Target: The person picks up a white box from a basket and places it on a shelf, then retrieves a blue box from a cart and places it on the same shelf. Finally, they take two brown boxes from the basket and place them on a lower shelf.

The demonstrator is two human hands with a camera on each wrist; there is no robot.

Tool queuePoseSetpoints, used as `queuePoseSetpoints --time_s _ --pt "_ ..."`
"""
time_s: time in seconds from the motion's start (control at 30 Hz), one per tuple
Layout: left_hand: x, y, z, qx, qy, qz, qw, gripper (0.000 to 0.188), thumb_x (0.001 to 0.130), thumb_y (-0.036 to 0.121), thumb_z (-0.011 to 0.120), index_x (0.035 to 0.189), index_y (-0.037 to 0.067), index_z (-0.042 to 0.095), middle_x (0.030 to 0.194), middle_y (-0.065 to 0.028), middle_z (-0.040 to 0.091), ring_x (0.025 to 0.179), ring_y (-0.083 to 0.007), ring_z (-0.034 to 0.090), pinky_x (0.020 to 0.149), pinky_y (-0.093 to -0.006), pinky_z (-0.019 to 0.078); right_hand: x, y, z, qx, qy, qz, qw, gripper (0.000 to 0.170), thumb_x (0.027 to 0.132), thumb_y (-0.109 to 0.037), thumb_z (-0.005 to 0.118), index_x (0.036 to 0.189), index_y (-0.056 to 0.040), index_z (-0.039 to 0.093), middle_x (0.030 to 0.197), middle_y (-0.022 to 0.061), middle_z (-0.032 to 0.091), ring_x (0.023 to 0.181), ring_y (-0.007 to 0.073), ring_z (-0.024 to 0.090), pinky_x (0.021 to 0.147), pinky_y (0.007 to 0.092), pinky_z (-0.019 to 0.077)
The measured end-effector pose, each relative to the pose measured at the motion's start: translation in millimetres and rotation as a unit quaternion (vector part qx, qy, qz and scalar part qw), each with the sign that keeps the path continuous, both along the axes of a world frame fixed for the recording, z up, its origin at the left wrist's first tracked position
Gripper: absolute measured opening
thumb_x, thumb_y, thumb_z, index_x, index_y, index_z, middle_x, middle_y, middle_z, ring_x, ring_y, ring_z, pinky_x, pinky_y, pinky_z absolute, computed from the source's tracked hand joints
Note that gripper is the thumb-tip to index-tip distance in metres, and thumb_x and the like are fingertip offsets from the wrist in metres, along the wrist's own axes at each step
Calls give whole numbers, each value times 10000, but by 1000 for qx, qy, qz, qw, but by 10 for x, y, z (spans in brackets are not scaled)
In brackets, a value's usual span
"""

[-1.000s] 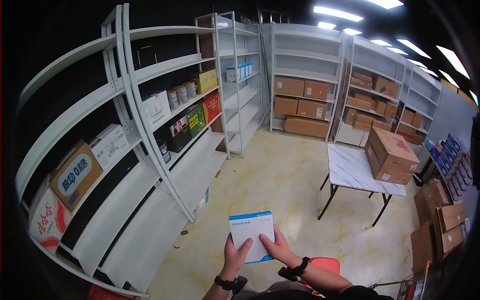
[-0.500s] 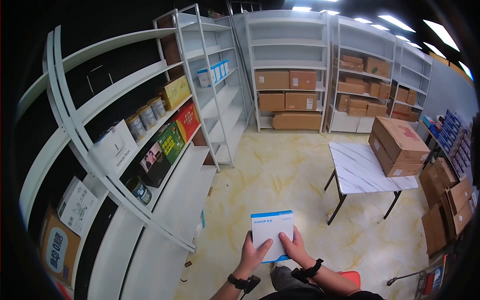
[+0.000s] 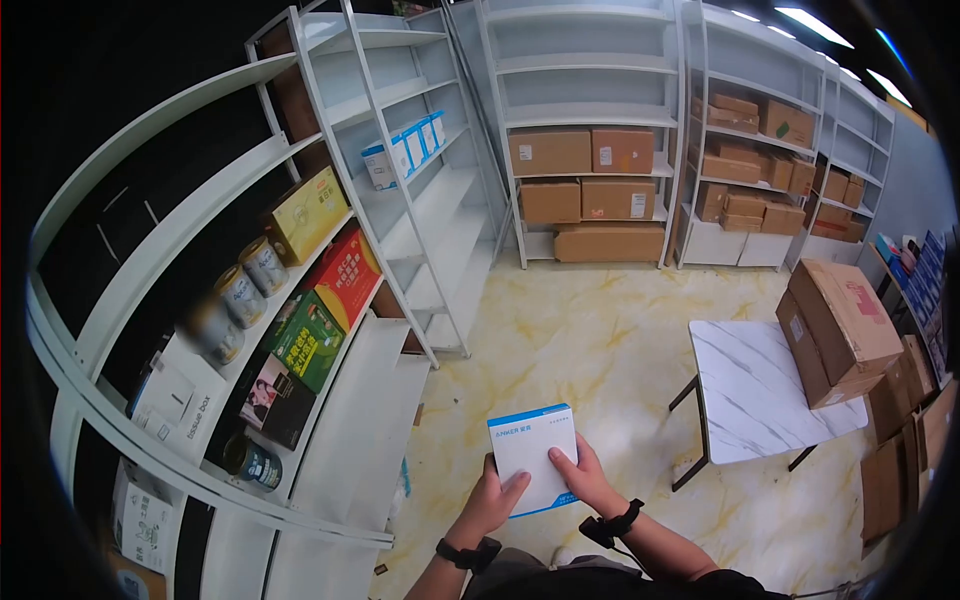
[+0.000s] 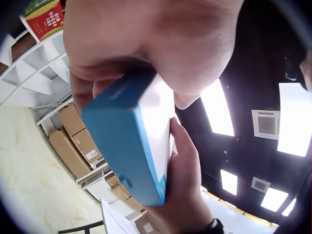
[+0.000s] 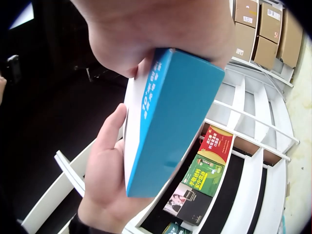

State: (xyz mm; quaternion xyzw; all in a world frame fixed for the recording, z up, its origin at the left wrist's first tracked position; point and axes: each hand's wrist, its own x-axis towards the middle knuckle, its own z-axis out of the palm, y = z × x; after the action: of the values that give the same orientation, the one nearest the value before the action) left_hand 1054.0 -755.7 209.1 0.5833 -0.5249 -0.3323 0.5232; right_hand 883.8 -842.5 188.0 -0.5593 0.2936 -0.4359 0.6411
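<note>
A flat white box with blue edges, printed ANKER on its front, is held up before me in the head view. My left hand grips its left side, thumb lying across the white face. On the lower right side my right hand holds it the same way, thumb on the face and fingers behind. The left wrist view shows a blue side of the box between both hands. From the right wrist, the blue bottom side of the box faces the camera, with small white print on the face's lower edge.
Left shelving holds a yellow box, cans, a tissue box, a red box and a green box. Blue-white boxes stand on a farther rack. Cartons sit on a marble-patterned table at right.
The head view has moved forward and tilted down; the blue-white boxes on the far rack look nearer, and the table has shifted right. Both hands keep their grip on the box.
</note>
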Motion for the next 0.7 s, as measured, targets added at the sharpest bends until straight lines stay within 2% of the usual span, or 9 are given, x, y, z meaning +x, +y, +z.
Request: queuePoseSetpoints --time_s 0.07,0.17,0.2,0.27,0.37,0.43,0.6,0.67,0.7 --pt "166 -364 -85 48 -46 -34 997 535 984 329 591 1305 -52 395 1180 -230 619 1108 -280 636 924 -381 494 80 -376 -53 10 -1 -9 1000 443 981 -224 611 1334 18 496 1195 117 635 1084 170 600 929 324 489" --pt "404 -1030 -227 29 -34 -72 996 486 1011 328 536 1312 -35 420 1118 -213 651 1039 -261 661 877 -361 508 205 -930 -187 35 12 -28 999 447 978 -229 621 1332 16 499 1196 113 636 1082 164 599 929 318 489" --pt "516 -1279 -232 35 -28 -85 995 486 1011 328 536 1312 -35 420 1118 -213 651 1039 -261 661 877 -361 508 257 -1164 -165 12 20 -38 999 449 978 -232 624 1331 15 500 1188 112 641 1074 162 602 925 316 491" --pt "789 -1799 -202 85 -35 -134 987 401 1020 306 525 1261 -14 500 1037 -174 686 925 -231 676 818 -336 517 353 -1634 -125 -9 45 -51 998 453 976 -239 628 1330 14 501 1173 109 651 1057 158 608 917 312 495" --pt "1091 -2634 -200 85 -11 -179 980 345 1012 287 553 1197 -4 567 978 -137 704 836 -190 661 776 -317 517 500 -2424 -18 -12 67 -55 996 455 975 -250 633 1326 9 506 1148 105 663 1029 150 618 903 308 501" --pt "1268 -3170 -122 14 -6 -179 984 344 992 275 601 1175 -16 582 941 -119 705 791 -167 652 739 -312 523 705 -2930 137 2 73 -68 995 451 975 -251 633 1324 8 511 1149 109 662 1026 148 618 901 307 501" --pt "1656 -4398 85 81 35 -196 977 329 961 231 655 1137 -37 580 874 -121 715 718 -159 671 650 -284 536 1057 -4003 435 49 103 -82 990 471 977 -256 630 1341 4 484 1160 113 649 1035 148 611 892 305 505" --pt "1780 -4767 88 54 21 -177 982 313 962 215 651 1110 -50 575 902 -144 716 731 -158 679 638 -291 543 1167 -4390 261 -32 108 -115 987 504 975 -252 632 1361 2 429 1189 118 619 1043 166 607 883 315 511" --pt "1844 -4929 106 55 26 -155 986 313 957 216 659 1092 -56 582 858 -144 716 713 -152 682 627 -283 533 1238 -4555 240 -49 129 -141 980 498 986 -219 616 1378 -22 381 1282 137 558 1101 184 577 901 323 495"
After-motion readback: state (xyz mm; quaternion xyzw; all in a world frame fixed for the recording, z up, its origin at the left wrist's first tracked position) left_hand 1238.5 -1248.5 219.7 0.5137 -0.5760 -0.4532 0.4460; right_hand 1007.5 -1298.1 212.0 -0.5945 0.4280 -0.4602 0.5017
